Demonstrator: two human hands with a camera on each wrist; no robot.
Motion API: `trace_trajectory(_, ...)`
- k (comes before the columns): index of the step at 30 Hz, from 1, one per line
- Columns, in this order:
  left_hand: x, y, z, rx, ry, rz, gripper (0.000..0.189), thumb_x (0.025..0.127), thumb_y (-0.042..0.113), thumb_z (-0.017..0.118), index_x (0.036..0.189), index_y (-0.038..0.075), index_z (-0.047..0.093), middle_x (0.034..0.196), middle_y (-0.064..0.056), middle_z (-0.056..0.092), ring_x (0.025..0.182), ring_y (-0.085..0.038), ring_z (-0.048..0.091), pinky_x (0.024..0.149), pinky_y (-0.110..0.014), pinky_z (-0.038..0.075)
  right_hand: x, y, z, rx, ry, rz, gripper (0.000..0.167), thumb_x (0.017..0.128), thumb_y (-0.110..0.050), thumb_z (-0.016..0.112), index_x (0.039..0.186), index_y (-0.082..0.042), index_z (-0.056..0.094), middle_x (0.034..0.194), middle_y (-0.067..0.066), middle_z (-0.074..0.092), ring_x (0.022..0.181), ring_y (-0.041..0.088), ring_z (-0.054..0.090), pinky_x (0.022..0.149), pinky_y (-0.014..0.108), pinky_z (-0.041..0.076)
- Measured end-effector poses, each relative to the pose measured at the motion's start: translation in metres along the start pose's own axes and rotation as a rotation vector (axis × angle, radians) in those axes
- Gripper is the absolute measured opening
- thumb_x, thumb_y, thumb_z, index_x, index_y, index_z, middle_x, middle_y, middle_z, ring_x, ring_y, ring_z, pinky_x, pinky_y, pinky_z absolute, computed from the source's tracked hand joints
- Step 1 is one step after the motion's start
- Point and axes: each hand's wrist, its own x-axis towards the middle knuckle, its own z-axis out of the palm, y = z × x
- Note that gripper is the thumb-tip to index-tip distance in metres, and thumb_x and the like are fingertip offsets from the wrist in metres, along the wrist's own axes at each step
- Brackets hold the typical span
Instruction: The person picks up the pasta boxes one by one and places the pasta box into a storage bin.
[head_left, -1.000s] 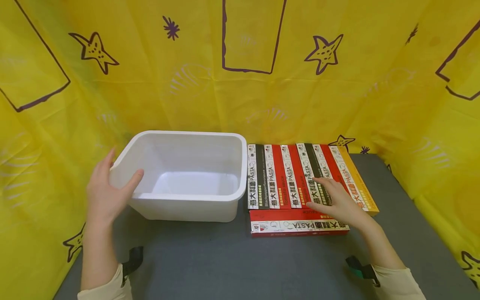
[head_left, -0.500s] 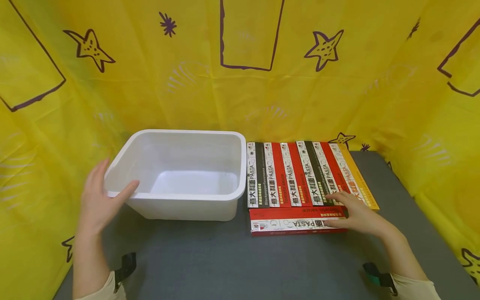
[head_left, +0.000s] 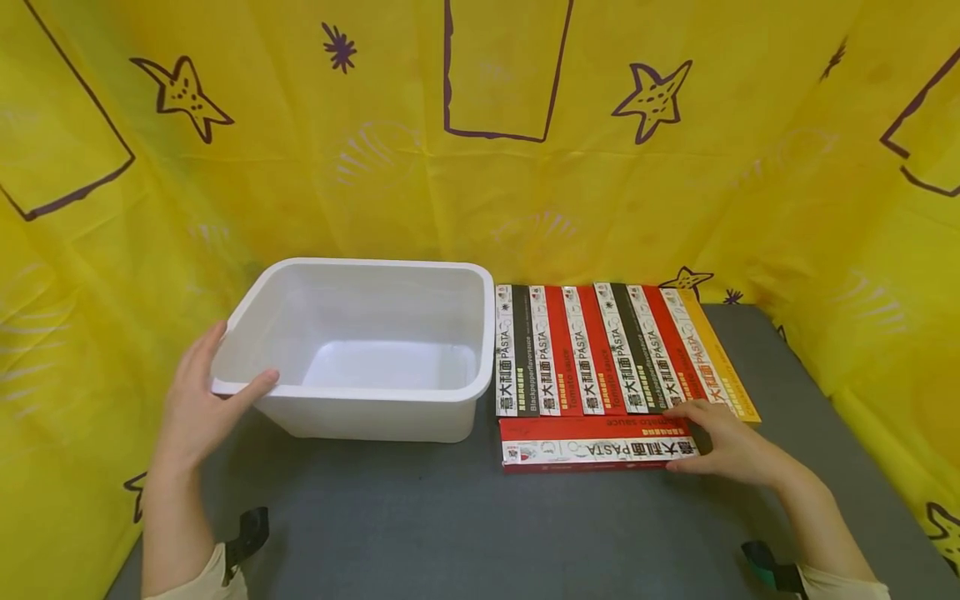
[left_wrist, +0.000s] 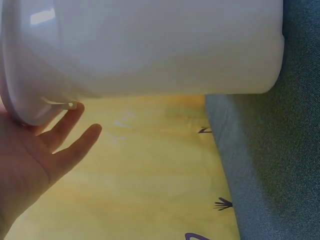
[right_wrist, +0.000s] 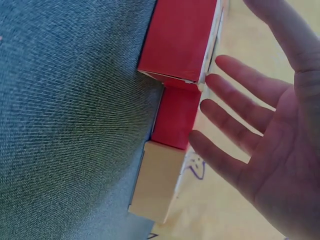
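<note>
My left hand [head_left: 197, 408] holds the near left corner of a white plastic tub [head_left: 367, 414], its thumb over the rim. Below that rim, the left wrist view shows the hand's fingertips [left_wrist: 75, 111] against the tub's outer side. A red tomato sauce pasta box [head_left: 585, 451] lies crosswise in front of a row of pasta boxes. At its right end is my right hand [head_left: 738, 450], thumb towards the near side and fingers over the far edge. Seen from the right wrist, its fingers [right_wrist: 240, 100] are spread and fairly straight beside the red box's end [right_wrist: 177, 40].
Several pasta boxes lie side by side against the back, including a black pepper one [head_left: 527, 358] next to the tub and an orange one [head_left: 722, 358] at the far right. A dark grey table [head_left: 465, 533] carries everything. Yellow printed cloth [head_left: 420, 192] encloses the back and sides.
My right hand has moved right and towards me, from over the row of boxes to the right end of the front box. The left hand has shifted slightly at the tub's corner.
</note>
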Motion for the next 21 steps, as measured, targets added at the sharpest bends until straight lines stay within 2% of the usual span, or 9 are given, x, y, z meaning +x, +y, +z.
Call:
trace_trajectory(5, 0.001, 0.000, 0.000, 0.025, -0.010, 0.021, 0.086, 0.087, 0.033, 0.070, 0.156, 0.011, 0.023, 0.158, -0.022, 0.019, 0.139, -0.049, 0.019, 0.106, -0.071, 0.012, 0.000, 0.001, 0.004, -0.021, 0.007, -0.021, 0.069, 0.066, -0.047, 0.086, 0.120, -0.011, 0.061, 0.121, 0.016, 0.056, 0.106, 0.036, 0.048, 0.084, 0.053, 0.041)
trace_trajectory(11, 0.001, 0.001, 0.000, 0.045, -0.013, 0.047, 0.082, 0.087, 0.033, 0.070, 0.153, 0.007, 0.029, 0.158, -0.019, 0.020, 0.140, -0.048, 0.018, 0.106, -0.071, 0.013, 0.001, 0.002, 0.008, -0.032, 0.033, -0.051, 0.068, 0.063, -0.043, 0.089, 0.115, -0.012, 0.059, 0.115, 0.007, 0.056, 0.102, 0.029, 0.048, 0.083, 0.045, 0.039)
trace_trajectory(14, 0.001, 0.001, 0.001, 0.042, -0.011, 0.039, 0.080, 0.087, 0.034, 0.069, 0.153, 0.007, 0.031, 0.158, -0.019, 0.019, 0.140, -0.049, 0.018, 0.105, -0.072, 0.013, 0.001, 0.004, 0.010, -0.036, 0.032, -0.060, 0.068, 0.062, -0.042, 0.090, 0.114, -0.012, 0.057, 0.113, 0.005, 0.054, 0.099, 0.026, 0.046, 0.080, 0.042, 0.039)
trace_trajectory(21, -0.001, 0.000, 0.004, 0.019, 0.030, 0.021, 0.078, 0.087, 0.032, 0.070, 0.151, 0.008, 0.035, 0.158, -0.017, 0.021, 0.138, -0.050, 0.022, 0.104, -0.073, 0.015, 0.001, 0.005, 0.011, -0.043, 0.017, -0.057, 0.069, 0.061, -0.039, 0.091, 0.115, -0.013, 0.057, 0.113, 0.005, 0.052, 0.100, 0.027, 0.045, 0.080, 0.046, 0.041)
